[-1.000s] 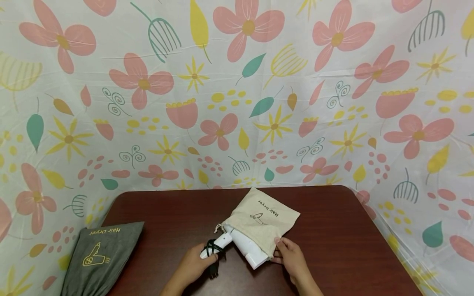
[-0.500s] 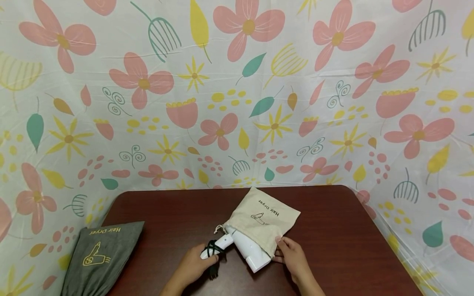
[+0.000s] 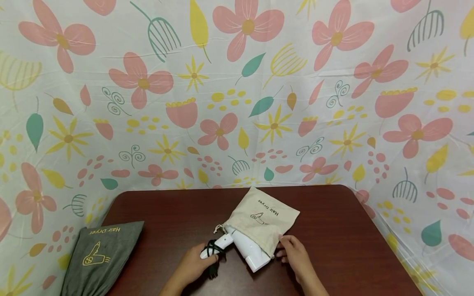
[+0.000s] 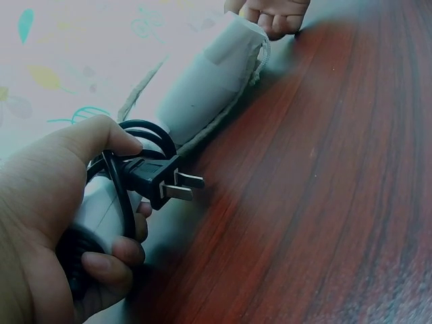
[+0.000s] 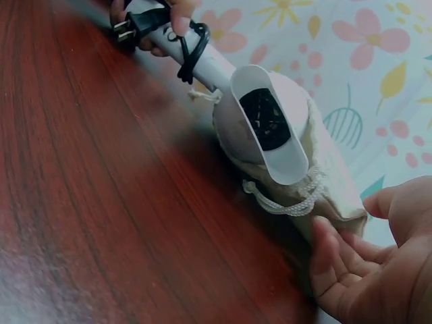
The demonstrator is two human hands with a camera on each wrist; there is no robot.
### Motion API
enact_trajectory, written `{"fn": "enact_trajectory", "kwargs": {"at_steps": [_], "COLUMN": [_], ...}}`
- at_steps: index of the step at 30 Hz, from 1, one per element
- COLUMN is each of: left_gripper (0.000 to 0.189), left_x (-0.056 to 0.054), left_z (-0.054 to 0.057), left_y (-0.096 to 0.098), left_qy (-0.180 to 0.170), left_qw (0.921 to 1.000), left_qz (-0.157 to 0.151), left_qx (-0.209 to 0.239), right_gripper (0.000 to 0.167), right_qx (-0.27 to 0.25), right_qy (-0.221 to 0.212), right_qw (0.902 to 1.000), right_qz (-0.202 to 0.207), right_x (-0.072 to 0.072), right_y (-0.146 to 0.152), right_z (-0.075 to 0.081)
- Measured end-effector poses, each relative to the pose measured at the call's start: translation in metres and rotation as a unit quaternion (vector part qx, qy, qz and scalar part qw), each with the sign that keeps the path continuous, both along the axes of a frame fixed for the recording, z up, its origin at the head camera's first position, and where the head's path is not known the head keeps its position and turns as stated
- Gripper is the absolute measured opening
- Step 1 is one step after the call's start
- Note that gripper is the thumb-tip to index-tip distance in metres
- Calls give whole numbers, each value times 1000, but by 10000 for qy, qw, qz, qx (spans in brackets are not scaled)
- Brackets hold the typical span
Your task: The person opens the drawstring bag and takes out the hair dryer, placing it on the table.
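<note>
A white hair dryer (image 3: 249, 248) lies partly inside a cream drawstring bag (image 3: 264, 220) printed "Hair Dryer". My left hand (image 3: 194, 265) grips its handle, which has a black cord (image 3: 214, 248) wound round it. The cord's two-pin plug (image 4: 152, 181) sticks out beside the thumb in the left wrist view. At the bag's right side, my right hand (image 3: 296, 257) pinches the cloth edge between thumb and fingers. In the right wrist view the dryer's flat nozzle (image 5: 289, 165) pokes out of the bag's mouth, with the white drawstring (image 5: 283, 208) looped below it.
A grey bag (image 3: 100, 250) with a gold dryer print lies at the left edge of the dark red wooden table (image 3: 166, 209). A floral curtain (image 3: 237, 94) hangs behind the table and along both sides.
The dryer's nozzle end has swung slightly to the right. My right hand has shifted a little right along the bag's edge, while the left hand keeps its place on the handle.
</note>
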State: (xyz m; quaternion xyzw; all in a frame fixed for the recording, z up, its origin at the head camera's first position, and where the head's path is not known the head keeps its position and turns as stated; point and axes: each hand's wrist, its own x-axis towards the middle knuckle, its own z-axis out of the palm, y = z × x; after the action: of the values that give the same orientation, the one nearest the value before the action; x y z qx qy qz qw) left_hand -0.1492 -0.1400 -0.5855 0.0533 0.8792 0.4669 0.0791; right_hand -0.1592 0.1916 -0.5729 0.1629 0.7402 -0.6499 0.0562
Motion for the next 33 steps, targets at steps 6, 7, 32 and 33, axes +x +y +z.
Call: {"fn": "enact_trajectory", "kwargs": {"at_steps": [6,7,32,33], "left_gripper": [23,23,25,25], "left_x": [-1,-1,0,1], "left_z": [1,1,1,1], "left_y": [0,0,-1,-1], "left_qy": [8,15,5,1], "left_qw": [10000,10000,10000,10000], "left_qz": [-15,-15,-84,-90], "left_qx": [-21,-28,-8,-4], "right_gripper": [39,39,32,32], "right_qx": [234,252,1949,2025], "right_qy": [46,68,1102,1149], "right_qw": [9996,9995,9734,9709], "right_qz": [-144,-169,483,560], "right_x": [-3,-4,-31,-33], "right_y": [8,9,25,25], "right_z": [7,8,29,29]}}
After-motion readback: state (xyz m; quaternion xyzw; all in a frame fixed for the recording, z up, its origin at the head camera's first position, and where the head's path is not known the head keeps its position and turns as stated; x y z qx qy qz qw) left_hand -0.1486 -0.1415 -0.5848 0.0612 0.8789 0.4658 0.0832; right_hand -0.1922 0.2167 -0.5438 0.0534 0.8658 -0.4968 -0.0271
